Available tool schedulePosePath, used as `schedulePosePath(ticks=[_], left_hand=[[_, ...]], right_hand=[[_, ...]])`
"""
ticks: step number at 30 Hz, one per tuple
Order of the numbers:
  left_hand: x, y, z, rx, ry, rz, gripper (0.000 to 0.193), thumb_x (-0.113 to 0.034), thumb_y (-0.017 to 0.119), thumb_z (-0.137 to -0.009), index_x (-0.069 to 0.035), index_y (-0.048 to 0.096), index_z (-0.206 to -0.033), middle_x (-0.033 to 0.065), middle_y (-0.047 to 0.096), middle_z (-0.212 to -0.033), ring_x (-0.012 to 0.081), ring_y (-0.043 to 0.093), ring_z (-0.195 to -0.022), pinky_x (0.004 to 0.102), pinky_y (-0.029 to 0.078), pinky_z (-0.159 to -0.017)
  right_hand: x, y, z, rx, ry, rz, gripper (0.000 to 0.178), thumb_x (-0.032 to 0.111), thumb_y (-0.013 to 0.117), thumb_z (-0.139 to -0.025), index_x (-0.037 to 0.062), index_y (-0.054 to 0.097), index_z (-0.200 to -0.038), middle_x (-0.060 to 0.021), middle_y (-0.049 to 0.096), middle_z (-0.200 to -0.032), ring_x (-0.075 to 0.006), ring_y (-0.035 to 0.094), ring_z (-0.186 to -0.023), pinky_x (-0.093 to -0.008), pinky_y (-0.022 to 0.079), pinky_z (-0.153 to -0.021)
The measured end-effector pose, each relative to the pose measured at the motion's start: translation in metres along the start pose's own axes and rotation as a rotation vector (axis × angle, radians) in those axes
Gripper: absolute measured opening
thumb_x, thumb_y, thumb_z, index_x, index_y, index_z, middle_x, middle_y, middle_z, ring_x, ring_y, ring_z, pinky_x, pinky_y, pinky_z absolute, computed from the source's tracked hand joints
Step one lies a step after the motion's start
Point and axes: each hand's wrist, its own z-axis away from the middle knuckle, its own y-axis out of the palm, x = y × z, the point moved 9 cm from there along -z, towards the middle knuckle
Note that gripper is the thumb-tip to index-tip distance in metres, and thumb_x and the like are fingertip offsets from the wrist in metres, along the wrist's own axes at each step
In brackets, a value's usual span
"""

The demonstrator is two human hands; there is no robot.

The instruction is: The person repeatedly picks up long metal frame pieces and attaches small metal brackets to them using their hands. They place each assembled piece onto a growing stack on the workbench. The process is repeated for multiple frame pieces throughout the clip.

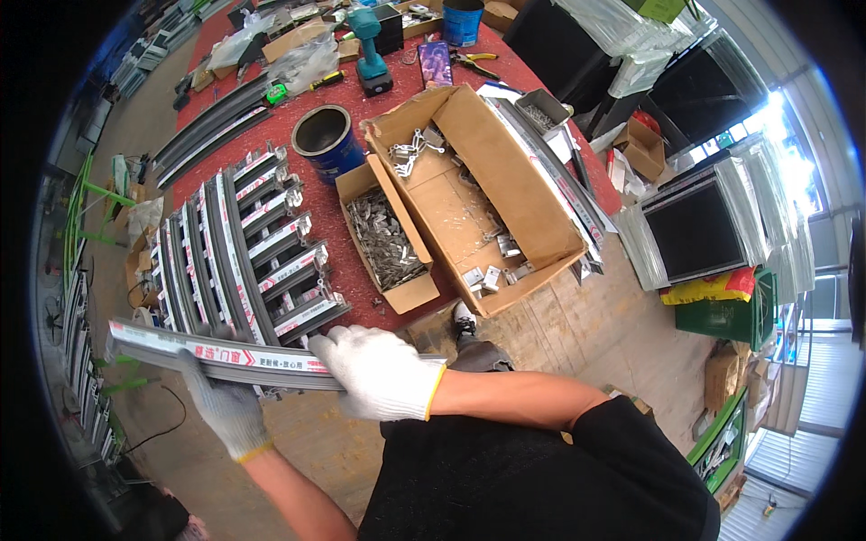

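A long grey metal profile (225,352) with a white and red printed film lies crosswise in front of me, at the near edge of the table. My right hand (381,371), in a white knitted glove, is closed around its right end. Lower down, my left hand (227,413), gloved the same way, grips the profile from the near side, its fingers partly hidden behind it. Just beyond are several similar profiles (219,248) laid in rows, with shorter cross pieces (284,269) at their right side that have small metal fittings at the ends.
On the red table (271,131) stand a blue can (329,162), a small carton of metal clips (383,239) and a larger carton (505,153) with some brackets. Farther back are a teal cordless drill (367,50), a phone (435,65) and pliers (475,63). Wrapped panels (699,230) lean at right.
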Motion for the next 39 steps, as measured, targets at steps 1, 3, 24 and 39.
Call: schedulePosePath(ticks=[1,3,24,39], left_hand=[[-0.002,-0.006,0.013,-0.011,-0.037,-0.157,0.055,-0.052,0.057,-0.118,0.0,0.064,-0.133,0.0128,0.072,-0.111,0.0195,0.069,-0.094,0.0372,0.056,-0.081],[-0.008,-0.014,0.044,0.127,-0.209,-0.694,0.047,-0.042,0.057,-0.118,0.003,0.069,-0.124,0.0119,0.073,-0.106,0.0182,0.069,-0.091,0.0341,0.055,-0.079],[0.092,0.072,0.139,0.937,-0.243,-1.427,0.051,-0.044,0.079,-0.096,-0.001,0.077,-0.123,0.0267,0.078,-0.109,0.0474,0.075,-0.107,0.0513,0.058,-0.092],[0.099,0.01,0.148,0.571,-0.373,-1.063,0.044,-0.036,0.067,-0.104,0.004,0.074,-0.121,0.0197,0.073,-0.09,0.0244,0.068,-0.083,0.0418,0.055,-0.081]], right_hand=[[-0.005,-0.004,0.005,0.017,-0.003,0.031,0.056,0.012,0.081,-0.081,-0.0015,0.063,-0.133,-0.0248,0.071,-0.114,-0.0443,0.074,-0.11,-0.0535,0.061,-0.094],[-0.012,-0.016,0.017,0.031,-0.041,0.066,0.057,0.011,0.083,-0.078,-0.0021,0.064,-0.131,-0.0239,0.071,-0.112,-0.0432,0.075,-0.109,-0.0523,0.061,-0.094],[-0.048,-0.099,0.053,0.054,-0.257,0.011,0.044,0.021,0.086,-0.088,0.0032,0.077,-0.126,-0.0175,0.076,-0.117,-0.0375,0.077,-0.105,-0.0479,0.064,-0.091],[-0.258,-0.12,0.017,0.164,0.215,1.001,0.022,0.01,0.07,-0.094,-0.0055,0.078,-0.107,-0.0254,0.082,-0.098,-0.0366,0.084,-0.091,-0.0463,0.067,-0.078]])
